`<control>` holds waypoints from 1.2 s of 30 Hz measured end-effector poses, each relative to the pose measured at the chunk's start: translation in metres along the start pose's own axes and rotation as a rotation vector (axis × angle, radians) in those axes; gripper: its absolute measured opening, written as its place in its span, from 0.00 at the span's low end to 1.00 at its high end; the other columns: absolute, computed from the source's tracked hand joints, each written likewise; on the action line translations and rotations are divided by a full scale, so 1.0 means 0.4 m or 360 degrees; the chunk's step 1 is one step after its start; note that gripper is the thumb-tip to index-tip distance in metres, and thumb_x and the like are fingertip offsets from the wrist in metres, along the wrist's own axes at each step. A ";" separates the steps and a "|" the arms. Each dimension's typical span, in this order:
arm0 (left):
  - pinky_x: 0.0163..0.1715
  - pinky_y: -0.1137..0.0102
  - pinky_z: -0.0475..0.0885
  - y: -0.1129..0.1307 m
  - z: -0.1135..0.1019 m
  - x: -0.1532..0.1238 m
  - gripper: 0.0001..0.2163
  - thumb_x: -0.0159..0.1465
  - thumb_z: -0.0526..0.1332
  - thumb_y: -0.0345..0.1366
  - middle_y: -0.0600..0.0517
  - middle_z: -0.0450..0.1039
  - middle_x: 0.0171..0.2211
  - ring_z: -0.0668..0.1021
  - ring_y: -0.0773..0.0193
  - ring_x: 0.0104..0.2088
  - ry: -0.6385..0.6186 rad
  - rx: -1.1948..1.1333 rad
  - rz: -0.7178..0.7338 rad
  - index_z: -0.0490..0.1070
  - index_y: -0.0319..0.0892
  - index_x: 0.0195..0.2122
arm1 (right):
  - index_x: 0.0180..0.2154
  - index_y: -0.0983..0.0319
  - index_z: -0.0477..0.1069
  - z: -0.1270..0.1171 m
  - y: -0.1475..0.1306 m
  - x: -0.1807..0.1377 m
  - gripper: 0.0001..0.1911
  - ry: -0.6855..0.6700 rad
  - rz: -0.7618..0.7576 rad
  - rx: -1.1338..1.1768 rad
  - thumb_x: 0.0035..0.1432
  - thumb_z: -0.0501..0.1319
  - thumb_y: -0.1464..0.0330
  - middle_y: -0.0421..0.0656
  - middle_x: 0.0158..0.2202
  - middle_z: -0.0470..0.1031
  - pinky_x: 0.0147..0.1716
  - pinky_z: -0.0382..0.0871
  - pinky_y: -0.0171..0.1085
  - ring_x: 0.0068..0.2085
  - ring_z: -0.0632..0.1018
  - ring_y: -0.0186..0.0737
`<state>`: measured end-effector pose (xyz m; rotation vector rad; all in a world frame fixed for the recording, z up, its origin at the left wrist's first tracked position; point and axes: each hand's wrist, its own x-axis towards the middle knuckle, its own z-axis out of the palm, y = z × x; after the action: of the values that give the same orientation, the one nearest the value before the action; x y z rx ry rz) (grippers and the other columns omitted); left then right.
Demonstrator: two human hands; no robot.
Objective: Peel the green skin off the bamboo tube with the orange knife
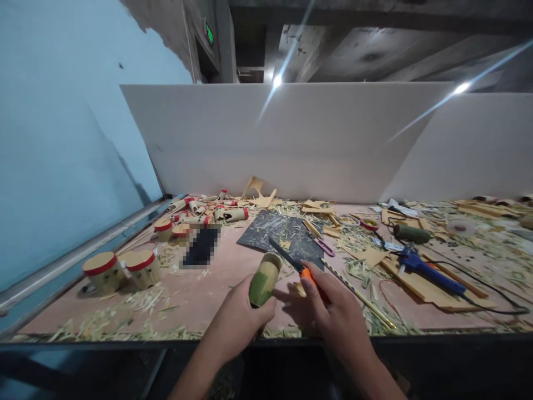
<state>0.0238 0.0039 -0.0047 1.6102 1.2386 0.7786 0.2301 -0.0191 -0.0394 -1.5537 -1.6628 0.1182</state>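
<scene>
My left hand (244,316) is closed around a short green bamboo tube (265,279), holding it tilted with its open end pointing away from me. My right hand (328,311) grips the orange handle of a knife (291,261). The dark blade points up and left, its tip near the rim of the tube, over a dark cutting mat (270,230). Both hands hover at the near edge of the workbench (200,294).
Bamboo cups with red rims (120,269) stand at the left, and smaller red-banded tubes (208,211) lie behind them. A blue glue gun (428,272) with a black cord, a striped stick (358,291), wood scraps and shavings litter the right. White boards wall off the back.
</scene>
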 end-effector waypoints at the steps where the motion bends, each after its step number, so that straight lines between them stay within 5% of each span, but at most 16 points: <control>1: 0.24 0.73 0.65 0.000 0.001 0.001 0.06 0.62 0.62 0.37 0.58 0.69 0.24 0.70 0.65 0.23 0.0013 0.0022 -0.0004 0.70 0.43 0.38 | 0.61 0.57 0.75 -0.001 -0.002 -0.002 0.26 -0.0030 -0.0015 -0.0012 0.74 0.50 0.52 0.47 0.40 0.83 0.37 0.76 0.40 0.38 0.84 0.47; 11: 0.36 0.70 0.69 0.005 0.023 0.006 0.14 0.55 0.67 0.35 0.50 0.81 0.35 0.81 0.53 0.39 0.0292 0.0277 -0.0099 0.75 0.48 0.43 | 0.61 0.54 0.75 -0.019 -0.024 -0.008 0.23 -0.0584 -0.0440 0.0025 0.74 0.53 0.56 0.47 0.43 0.83 0.42 0.77 0.40 0.41 0.84 0.46; 20: 0.32 0.70 0.66 -0.001 0.015 -0.003 0.07 0.61 0.63 0.39 0.52 0.77 0.32 0.77 0.58 0.32 0.0255 0.0451 -0.0037 0.72 0.46 0.40 | 0.61 0.55 0.76 0.004 0.003 0.010 0.26 0.0019 0.0067 -0.0183 0.74 0.51 0.52 0.47 0.44 0.85 0.37 0.77 0.41 0.42 0.85 0.50; 30: 0.34 0.69 0.68 -0.006 0.022 0.006 0.12 0.57 0.68 0.38 0.49 0.81 0.33 0.81 0.53 0.34 0.0289 0.0333 -0.0081 0.75 0.47 0.43 | 0.62 0.55 0.75 -0.019 -0.024 -0.005 0.24 -0.0538 -0.0380 0.0091 0.74 0.52 0.55 0.47 0.42 0.83 0.42 0.76 0.41 0.42 0.84 0.48; 36: 0.32 0.70 0.68 -0.002 0.015 -0.003 0.09 0.59 0.65 0.37 0.51 0.80 0.30 0.79 0.55 0.32 0.0193 0.0251 0.0002 0.77 0.45 0.41 | 0.61 0.55 0.76 -0.008 -0.012 0.000 0.24 -0.0424 -0.0260 0.0014 0.73 0.54 0.54 0.47 0.43 0.84 0.41 0.77 0.40 0.42 0.84 0.48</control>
<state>0.0283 0.0011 -0.0075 1.7110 1.4156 0.8061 0.2285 -0.0217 -0.0346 -1.4370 -1.9872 0.2551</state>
